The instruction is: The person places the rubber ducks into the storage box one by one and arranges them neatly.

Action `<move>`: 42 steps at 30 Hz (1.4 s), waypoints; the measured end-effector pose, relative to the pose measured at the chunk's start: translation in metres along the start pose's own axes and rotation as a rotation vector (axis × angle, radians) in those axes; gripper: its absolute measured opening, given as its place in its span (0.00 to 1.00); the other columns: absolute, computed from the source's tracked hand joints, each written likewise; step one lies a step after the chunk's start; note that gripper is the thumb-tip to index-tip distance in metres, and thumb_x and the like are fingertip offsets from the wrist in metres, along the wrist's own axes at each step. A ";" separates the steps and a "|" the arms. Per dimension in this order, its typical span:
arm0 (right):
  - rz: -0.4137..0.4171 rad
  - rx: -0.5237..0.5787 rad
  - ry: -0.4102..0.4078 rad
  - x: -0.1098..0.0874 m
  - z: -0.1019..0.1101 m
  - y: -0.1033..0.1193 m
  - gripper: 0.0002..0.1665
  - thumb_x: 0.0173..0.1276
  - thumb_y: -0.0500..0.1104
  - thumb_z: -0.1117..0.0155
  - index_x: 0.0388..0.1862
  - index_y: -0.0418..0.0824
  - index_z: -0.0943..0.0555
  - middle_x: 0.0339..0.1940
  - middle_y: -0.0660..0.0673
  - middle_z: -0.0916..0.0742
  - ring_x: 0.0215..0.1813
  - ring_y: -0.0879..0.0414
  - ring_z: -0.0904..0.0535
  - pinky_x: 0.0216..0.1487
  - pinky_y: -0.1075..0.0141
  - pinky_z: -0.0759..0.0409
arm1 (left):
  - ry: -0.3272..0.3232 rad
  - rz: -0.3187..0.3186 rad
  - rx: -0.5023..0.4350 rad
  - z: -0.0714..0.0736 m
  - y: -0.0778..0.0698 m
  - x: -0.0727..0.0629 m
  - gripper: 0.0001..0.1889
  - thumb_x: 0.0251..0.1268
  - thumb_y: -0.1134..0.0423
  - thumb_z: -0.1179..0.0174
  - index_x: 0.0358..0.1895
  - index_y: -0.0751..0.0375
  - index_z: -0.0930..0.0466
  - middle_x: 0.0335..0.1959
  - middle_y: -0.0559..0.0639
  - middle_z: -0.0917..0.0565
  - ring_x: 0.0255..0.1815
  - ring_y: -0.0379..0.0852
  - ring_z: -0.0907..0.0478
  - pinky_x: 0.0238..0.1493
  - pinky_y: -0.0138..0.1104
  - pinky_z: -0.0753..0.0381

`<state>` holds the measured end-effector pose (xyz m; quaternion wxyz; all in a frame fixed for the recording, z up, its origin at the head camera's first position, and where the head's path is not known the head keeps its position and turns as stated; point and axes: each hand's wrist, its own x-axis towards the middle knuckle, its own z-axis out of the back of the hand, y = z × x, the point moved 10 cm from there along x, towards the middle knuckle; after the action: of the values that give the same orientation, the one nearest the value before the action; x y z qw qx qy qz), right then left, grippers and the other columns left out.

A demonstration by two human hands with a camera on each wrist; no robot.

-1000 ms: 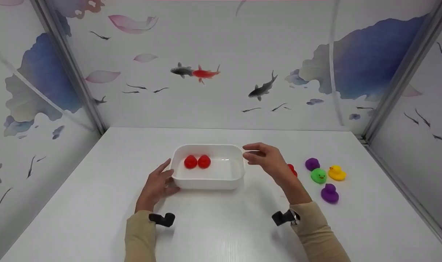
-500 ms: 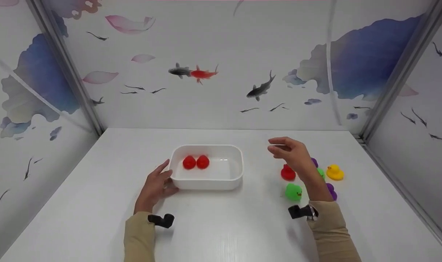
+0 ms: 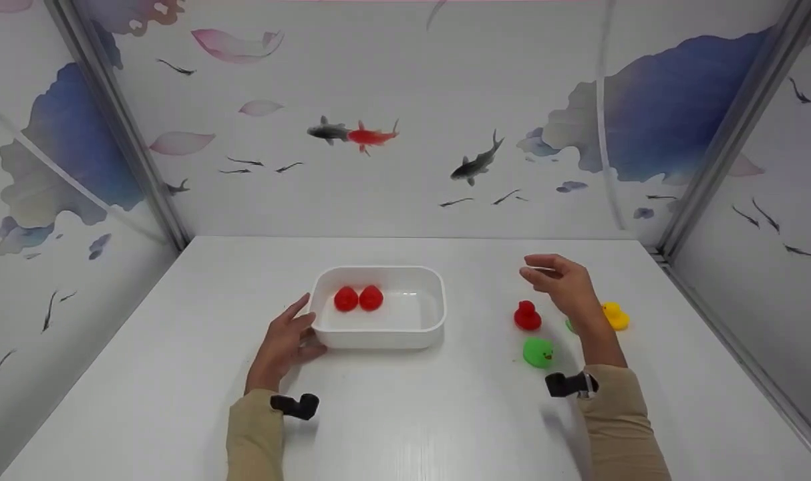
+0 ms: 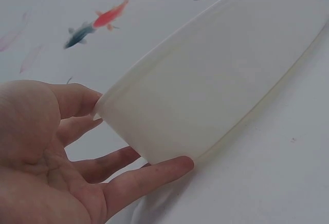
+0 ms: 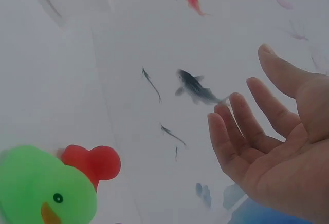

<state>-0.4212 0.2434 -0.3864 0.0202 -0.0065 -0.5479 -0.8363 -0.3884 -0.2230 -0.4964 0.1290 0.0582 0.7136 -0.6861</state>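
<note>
A white rectangular plastic container (image 3: 379, 339) stands on the table with two round red toys, one (image 3: 346, 298) beside the other (image 3: 371, 298), at its left end. My left hand (image 3: 286, 344) holds its left front corner; in the left wrist view the thumb (image 4: 154, 183) lies along the wall and the fingers touch the end. My right hand (image 3: 566, 287) is raised with fingers loosely bent and nothing between them. Below and left of it are a red rubber duck (image 3: 528, 316) and a green rubber duck (image 3: 536, 352). A yellow rubber duck (image 3: 615, 316) shows behind the right forearm.
A second green toy (image 3: 570, 325) is mostly hidden by the right forearm. White panels with painted fish (image 3: 475, 164) and petals enclose the white table (image 3: 405, 414) at the back and sides. Metal posts (image 3: 121, 127) stand at the back corners.
My right hand has moved right, away from the container to above the ducks, uncovering the red and nearer green ducks and covering the purple ones. The left hand stays at the container.
</note>
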 end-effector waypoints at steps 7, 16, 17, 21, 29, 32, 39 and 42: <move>-0.021 -0.057 0.006 0.009 0.000 -0.026 0.36 0.71 0.59 0.37 0.72 0.45 0.30 0.73 0.38 0.26 0.70 0.42 0.26 0.74 0.51 0.27 | -0.004 0.009 0.016 0.000 0.001 0.001 0.31 0.79 0.59 0.51 0.80 0.41 0.46 0.75 0.62 0.32 0.72 0.62 0.29 0.62 0.52 0.20; -0.126 -0.107 0.025 0.016 -0.004 -0.055 0.38 0.71 0.58 0.36 0.74 0.45 0.32 0.75 0.37 0.29 0.71 0.40 0.27 0.76 0.47 0.31 | 0.008 0.009 -0.001 0.000 0.002 0.003 0.30 0.79 0.59 0.51 0.80 0.42 0.46 0.76 0.62 0.33 0.73 0.63 0.30 0.62 0.54 0.20; -0.132 -0.111 0.027 0.017 -0.005 -0.058 0.37 0.71 0.58 0.37 0.74 0.45 0.32 0.75 0.37 0.29 0.71 0.40 0.27 0.76 0.47 0.32 | 0.007 0.009 0.000 0.000 0.003 0.003 0.30 0.79 0.59 0.51 0.80 0.42 0.46 0.76 0.62 0.33 0.73 0.63 0.30 0.63 0.54 0.21; -0.156 -0.112 0.032 0.019 -0.008 -0.067 0.36 0.73 0.55 0.37 0.74 0.44 0.32 0.75 0.36 0.29 0.72 0.40 0.28 0.76 0.48 0.32 | -0.001 0.012 0.005 0.000 0.003 0.002 0.30 0.79 0.59 0.51 0.80 0.41 0.45 0.76 0.61 0.33 0.73 0.63 0.30 0.63 0.54 0.21; -0.195 -0.119 0.039 0.021 -0.012 -0.085 0.35 0.73 0.52 0.36 0.74 0.41 0.32 0.75 0.35 0.28 0.74 0.39 0.31 0.75 0.49 0.29 | -0.006 -0.013 0.019 0.001 0.001 0.001 0.30 0.78 0.59 0.50 0.80 0.41 0.45 0.74 0.61 0.30 0.69 0.61 0.26 0.60 0.50 0.18; -0.198 -0.139 0.038 0.021 -0.012 -0.089 0.35 0.72 0.52 0.36 0.73 0.41 0.31 0.74 0.35 0.28 0.73 0.39 0.31 0.74 0.49 0.28 | -0.002 -0.017 0.024 0.000 0.002 0.001 0.30 0.78 0.59 0.51 0.80 0.42 0.45 0.74 0.61 0.30 0.69 0.61 0.26 0.60 0.51 0.18; -0.241 -0.141 0.049 0.019 -0.017 -0.094 0.34 0.72 0.52 0.35 0.73 0.42 0.31 0.72 0.35 0.27 0.72 0.38 0.31 0.75 0.47 0.30 | 0.000 -0.009 0.015 0.001 0.002 0.001 0.31 0.79 0.59 0.50 0.80 0.41 0.46 0.75 0.60 0.31 0.70 0.61 0.27 0.61 0.50 0.19; -0.251 -0.141 0.062 0.019 -0.020 -0.094 0.35 0.72 0.51 0.35 0.73 0.43 0.31 0.73 0.34 0.28 0.72 0.38 0.32 0.75 0.48 0.29 | 0.005 -0.012 0.012 0.001 0.001 0.000 0.31 0.79 0.59 0.51 0.80 0.42 0.46 0.75 0.60 0.32 0.71 0.61 0.28 0.62 0.51 0.19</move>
<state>-0.4439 0.2618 -0.4802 -0.0681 0.0868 -0.4833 -0.8685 -0.3884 -0.2236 -0.4973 0.1226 0.0563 0.7100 -0.6911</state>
